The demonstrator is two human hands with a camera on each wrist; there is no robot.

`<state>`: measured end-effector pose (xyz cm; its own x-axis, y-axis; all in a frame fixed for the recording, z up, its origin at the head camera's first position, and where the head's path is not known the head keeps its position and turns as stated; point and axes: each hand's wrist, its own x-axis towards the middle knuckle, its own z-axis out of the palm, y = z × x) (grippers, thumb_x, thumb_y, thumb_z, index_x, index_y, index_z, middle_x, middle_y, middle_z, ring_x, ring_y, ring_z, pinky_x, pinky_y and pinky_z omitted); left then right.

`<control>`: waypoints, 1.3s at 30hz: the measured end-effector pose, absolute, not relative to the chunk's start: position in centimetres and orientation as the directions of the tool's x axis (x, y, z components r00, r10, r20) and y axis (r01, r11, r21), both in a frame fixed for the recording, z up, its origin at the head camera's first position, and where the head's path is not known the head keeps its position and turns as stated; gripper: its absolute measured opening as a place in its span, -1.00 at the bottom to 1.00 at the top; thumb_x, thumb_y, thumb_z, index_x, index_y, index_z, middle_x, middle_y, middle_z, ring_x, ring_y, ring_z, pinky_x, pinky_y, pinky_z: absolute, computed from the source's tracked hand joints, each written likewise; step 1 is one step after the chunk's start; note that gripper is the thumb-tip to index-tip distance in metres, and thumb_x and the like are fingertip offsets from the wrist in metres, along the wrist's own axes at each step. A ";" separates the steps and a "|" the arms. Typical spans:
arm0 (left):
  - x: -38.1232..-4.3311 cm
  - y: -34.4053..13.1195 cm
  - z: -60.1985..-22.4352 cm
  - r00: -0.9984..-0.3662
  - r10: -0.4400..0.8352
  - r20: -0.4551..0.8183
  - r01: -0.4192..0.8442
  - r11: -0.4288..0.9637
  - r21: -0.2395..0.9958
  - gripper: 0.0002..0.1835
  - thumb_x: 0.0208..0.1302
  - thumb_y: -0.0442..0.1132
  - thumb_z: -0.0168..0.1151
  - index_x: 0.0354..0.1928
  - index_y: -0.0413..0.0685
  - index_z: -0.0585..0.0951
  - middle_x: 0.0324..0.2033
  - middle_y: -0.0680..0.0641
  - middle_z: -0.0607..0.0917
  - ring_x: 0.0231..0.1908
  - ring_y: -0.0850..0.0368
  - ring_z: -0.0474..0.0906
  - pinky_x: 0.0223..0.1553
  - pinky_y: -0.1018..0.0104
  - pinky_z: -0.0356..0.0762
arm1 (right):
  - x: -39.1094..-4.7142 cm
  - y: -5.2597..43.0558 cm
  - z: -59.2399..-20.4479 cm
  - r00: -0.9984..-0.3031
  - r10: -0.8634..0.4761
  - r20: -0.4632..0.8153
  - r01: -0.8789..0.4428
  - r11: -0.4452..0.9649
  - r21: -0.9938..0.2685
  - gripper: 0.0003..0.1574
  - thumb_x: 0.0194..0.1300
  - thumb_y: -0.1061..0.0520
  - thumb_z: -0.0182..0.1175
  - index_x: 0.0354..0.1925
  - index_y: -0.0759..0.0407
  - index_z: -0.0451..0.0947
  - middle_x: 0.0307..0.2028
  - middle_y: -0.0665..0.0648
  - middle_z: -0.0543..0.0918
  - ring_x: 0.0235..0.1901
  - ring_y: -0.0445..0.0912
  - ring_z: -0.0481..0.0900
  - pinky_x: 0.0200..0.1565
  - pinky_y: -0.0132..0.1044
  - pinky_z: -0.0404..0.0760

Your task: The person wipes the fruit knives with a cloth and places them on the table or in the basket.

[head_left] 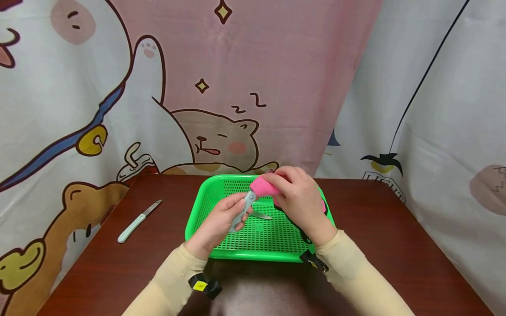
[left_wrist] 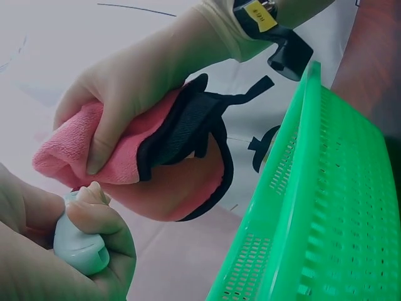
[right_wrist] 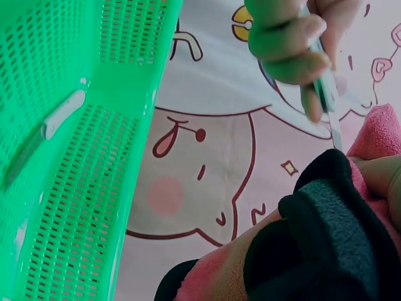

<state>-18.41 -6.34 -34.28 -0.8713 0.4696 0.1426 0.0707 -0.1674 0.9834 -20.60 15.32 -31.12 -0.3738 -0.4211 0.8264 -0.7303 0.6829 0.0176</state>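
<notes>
Knife [head_left: 248, 200], over the basket [head_left: 258, 255] and pointing to 1 o'clock in head view, is gripped by the left hand [head_left: 218, 219], blade largely hidden by the cloth [head_left: 263, 187] the right hand [head_left: 301, 199] pinches.

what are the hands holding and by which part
The left hand grips a knife by its handle; the right hand pinches a pink cloth by a folded part next to the knife.
</notes>
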 end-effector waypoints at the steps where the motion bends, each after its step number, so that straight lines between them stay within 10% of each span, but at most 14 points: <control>1: -18.4 -6.4 -34.3 -0.871 0.471 0.141 0.071 -0.164 0.984 -0.61 0.61 -0.26 -0.19 0.17 -0.51 0.39 -0.37 0.01 0.50 -0.47 0.25 0.35 -0.49 0.47 0.36 | -20.7 15.5 -31.0 -0.376 -0.413 0.830 -0.724 0.690 0.015 -0.61 0.07 0.28 0.45 -0.08 0.05 0.71 -0.22 0.15 0.61 -0.24 0.07 0.57 -0.25 -0.05 0.62; 23: -18.4 -6.7 -34.6 -0.864 0.485 0.134 0.067 -0.153 0.986 -0.56 0.61 -0.23 -0.17 0.24 -0.51 0.39 -0.34 0.04 0.53 -0.47 0.26 0.37 -0.48 0.47 0.37 | -20.9 17.4 -29.7 -0.373 -0.282 0.884 -0.681 0.730 -0.055 -0.57 0.03 0.35 0.43 -0.09 0.06 0.70 -0.24 0.17 0.62 -0.23 0.12 0.55 -0.25 0.05 0.61; 39: -18.6 -6.4 -34.9 -0.881 0.458 0.119 0.026 -0.203 0.979 -0.67 0.60 -0.28 -0.17 0.15 -0.42 0.42 -0.35 0.01 0.53 -0.47 0.27 0.38 -0.48 0.49 0.39 | -18.7 15.4 -30.9 -0.336 -0.429 0.839 -0.773 0.634 0.014 -0.60 0.06 0.32 0.40 -0.09 0.07 0.71 -0.20 0.14 0.63 -0.21 0.06 0.59 -0.22 -0.08 0.63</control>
<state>-18.64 -6.43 -34.88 -0.8808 0.4582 0.1190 0.0263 -0.2035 0.9787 -18.74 15.44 -30.91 -0.3359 -0.4287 0.8387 -0.7732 0.6340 0.0144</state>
